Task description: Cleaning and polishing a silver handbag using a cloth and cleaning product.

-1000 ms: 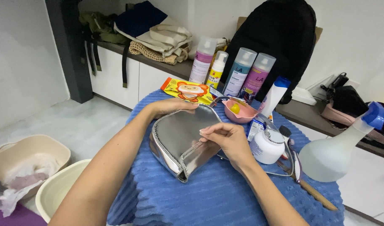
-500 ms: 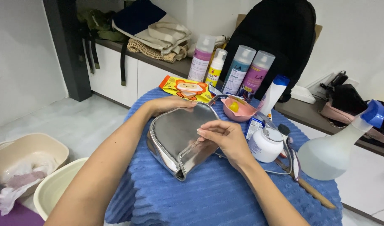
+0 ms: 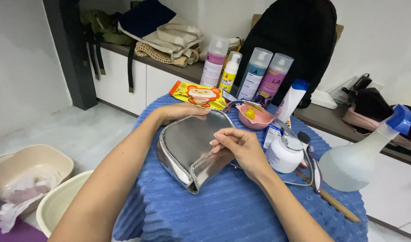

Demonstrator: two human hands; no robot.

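Note:
A shiny silver bag (image 3: 189, 150) lies on a blue ribbed cloth (image 3: 241, 210) covering a small round table. My left hand (image 3: 180, 112) rests on the bag's far top edge and steadies it. My right hand (image 3: 239, 148) sits at the bag's right side, fingers curled and pinching something small at the zip edge; what it pinches is hidden.
Behind the bag are a yellow wipes pack (image 3: 198, 95), a pink bowl (image 3: 254, 117), a white jar (image 3: 284, 153), several tall spray bottles (image 3: 261, 74), a white tube (image 3: 291, 101) and a clear spray bottle (image 3: 362, 157). Two beige basins (image 3: 30, 168) stand on the floor at left.
My right hand has shifted slightly along the bag's right edge, fingers curling tighter. The left hand stays on the top edge.

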